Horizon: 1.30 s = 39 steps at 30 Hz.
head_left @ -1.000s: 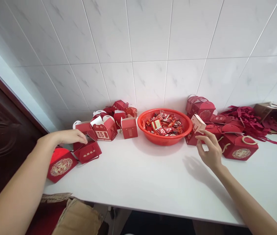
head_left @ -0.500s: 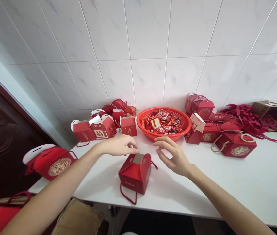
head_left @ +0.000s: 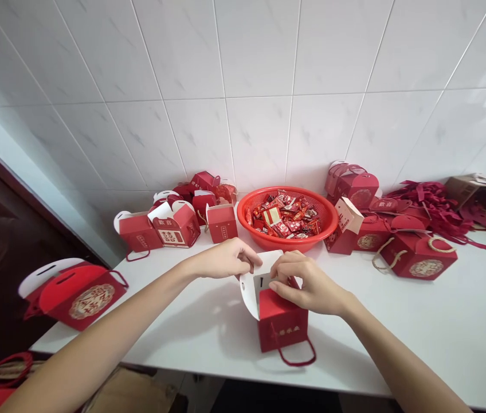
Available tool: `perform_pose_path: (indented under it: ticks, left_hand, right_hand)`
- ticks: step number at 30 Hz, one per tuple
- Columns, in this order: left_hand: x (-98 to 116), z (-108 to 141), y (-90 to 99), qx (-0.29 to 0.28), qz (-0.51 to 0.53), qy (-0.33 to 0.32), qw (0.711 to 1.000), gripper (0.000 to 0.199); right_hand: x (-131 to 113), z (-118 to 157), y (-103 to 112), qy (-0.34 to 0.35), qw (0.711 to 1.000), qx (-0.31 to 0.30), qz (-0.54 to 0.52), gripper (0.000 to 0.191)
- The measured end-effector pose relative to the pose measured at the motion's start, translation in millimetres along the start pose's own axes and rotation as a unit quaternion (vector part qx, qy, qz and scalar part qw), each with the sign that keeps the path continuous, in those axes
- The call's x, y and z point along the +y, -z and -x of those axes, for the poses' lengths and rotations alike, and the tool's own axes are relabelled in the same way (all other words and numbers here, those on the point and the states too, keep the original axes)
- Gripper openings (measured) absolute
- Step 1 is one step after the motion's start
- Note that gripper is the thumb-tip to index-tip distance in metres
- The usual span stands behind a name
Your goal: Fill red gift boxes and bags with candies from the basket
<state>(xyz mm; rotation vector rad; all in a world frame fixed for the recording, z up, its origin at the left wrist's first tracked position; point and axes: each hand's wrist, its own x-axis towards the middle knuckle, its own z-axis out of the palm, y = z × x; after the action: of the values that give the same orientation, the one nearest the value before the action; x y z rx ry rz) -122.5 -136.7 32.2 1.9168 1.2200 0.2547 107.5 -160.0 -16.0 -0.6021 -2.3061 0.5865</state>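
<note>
A small red gift box [head_left: 283,327] with gold lettering stands near the table's front edge, its red cord handle hanging at the front. Its top is partly unfolded, showing the white inside of the flaps. My left hand [head_left: 228,259] is closed, pinching the raised flap at the back left. My right hand [head_left: 303,282] curls over the top right of the box with its fingers closed on the edge there; the fingertips are partly hidden. Just behind the box sits a red plastic basket [head_left: 247,232] holding many wrapped candies [head_left: 283,217].
Several red boxes [head_left: 174,223] stand at the back left, others [head_left: 423,255] at the back right. A large open-topped red box [head_left: 83,295] sits at the left edge. Dark red ribbons [head_left: 427,201] lie farther right. A cardboard box [head_left: 131,393] is below the table edge.
Both hands have closed on the gift box, which has turned and shifted right. Its flaps have opened further, with their white inside now facing up.
</note>
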Motion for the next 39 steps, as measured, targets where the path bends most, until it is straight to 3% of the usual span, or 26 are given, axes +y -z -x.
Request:
perform_pose_path:
  ticks: [4, 8, 13, 19, 23, 27, 29, 33, 39]
  left_hand:
    - [-3, 2, -8.9, 0.013, -0.009, -0.027, 1.0, 0.044]
    - [-3, 4, -12.7, 0.061, -0.035, -0.028, 0.997, 0.049]
    - [-8, 2, -7.2, 0.12, -0.031, -0.016, 0.992, 0.053]
    - [-15, -2, -3.4, 0.054, 0.026, -0.017, 0.998, 0.046]
    - [-20, -1, -5.5, 0.052, 0.02, -0.019, 0.998, 0.043]
    - [-20, 0, -7.2, 0.058, 0.013, -0.004, 0.998, 0.04]
    - [-18, 0, -7.3, 0.06, 0.015, 0.003, 0.998, 0.04]
    - [-18, 0, -7.8, 0.063, 0.02, 0.013, 0.998, 0.046]
    - [-28, -5, -10.7, 0.034, 0.033, 0.007, 0.999, 0.055]
  right_hand:
    - [-1, 4, 12, -0.018, 0.998, -0.015, 0.064, 0.027]
    - [-4, 7, 24, -0.042, 0.992, -0.01, 0.119, 0.017]
    - [-6, 8, 22, -0.065, 0.98, -0.065, 0.177, 0.019]
    - [-5, 5, 10, -0.127, 0.967, -0.06, 0.211, 0.032]
    - [0, 4, 13, -0.165, 0.983, -0.017, 0.084, 0.045]
    - [8, 8, 26, -0.204, 0.978, 0.046, -0.007, 0.054]
    - [9, 13, 36, -0.204, 0.978, 0.014, -0.036, 0.053]
    - [5, 23, 51, -0.189, 0.978, -0.089, -0.006, 0.027]
    - [5, 29, 47, -0.215, 0.969, -0.075, 0.094, 0.035]
